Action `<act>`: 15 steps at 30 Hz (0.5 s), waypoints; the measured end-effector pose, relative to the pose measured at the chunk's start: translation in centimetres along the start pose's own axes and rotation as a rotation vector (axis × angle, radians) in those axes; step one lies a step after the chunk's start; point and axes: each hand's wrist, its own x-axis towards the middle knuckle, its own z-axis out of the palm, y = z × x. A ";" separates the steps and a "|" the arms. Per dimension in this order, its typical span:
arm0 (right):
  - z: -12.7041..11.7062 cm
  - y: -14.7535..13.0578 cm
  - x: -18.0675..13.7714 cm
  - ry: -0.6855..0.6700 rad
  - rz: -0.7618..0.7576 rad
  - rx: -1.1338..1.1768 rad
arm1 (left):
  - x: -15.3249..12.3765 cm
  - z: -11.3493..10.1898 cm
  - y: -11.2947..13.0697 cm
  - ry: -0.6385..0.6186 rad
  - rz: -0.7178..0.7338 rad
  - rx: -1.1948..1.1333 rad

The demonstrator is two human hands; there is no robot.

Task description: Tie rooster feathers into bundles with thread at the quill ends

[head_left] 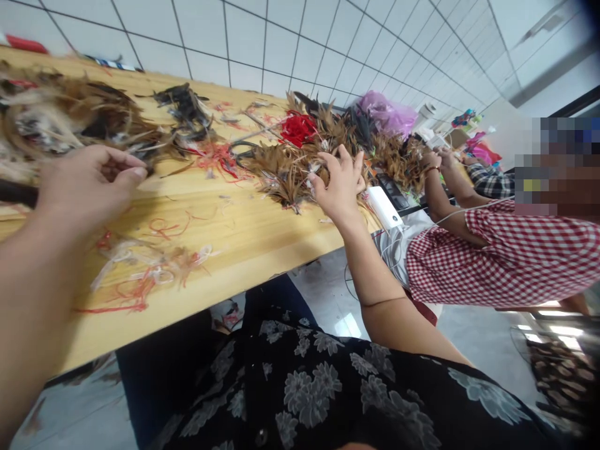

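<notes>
My left hand (89, 184) hovers over the wooden table (244, 225), thumb and fingers pinched together near the edge of a brown feather pile (60, 119); what it pinches is too small to name. My right hand (340, 181) rests with fingers spread and curled into another heap of brown feathers (290, 165). A bunch of red feathers (297, 128) lies just behind that heap.
Loose red threads and feather scraps (140, 275) litter the table's near edge. A white box (384, 209) sits at the table corner. A person in a red checked shirt (497, 256) works at the right, hands in feathers. A purple bag (387, 112) lies farther back.
</notes>
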 end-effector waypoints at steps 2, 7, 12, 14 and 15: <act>-1.0 -1.2 -0.6 0.002 -0.055 0.002 | -0.8 -1.2 2.0 -0.020 -0.061 0.043; -1.2 -7.3 -1.7 -0.093 -0.304 -0.040 | -2.6 -5.6 5.9 0.096 0.027 0.019; 2.8 -13.1 -1.4 -0.168 -0.608 0.024 | -3.5 -9.8 5.5 0.040 0.178 0.059; 5.4 -13.9 -1.1 -0.130 -0.676 0.042 | -4.9 -10.4 3.5 0.001 0.248 0.119; 6.7 -14.0 -0.9 -0.113 -0.699 0.043 | -6.0 -10.4 2.1 -0.079 0.297 0.137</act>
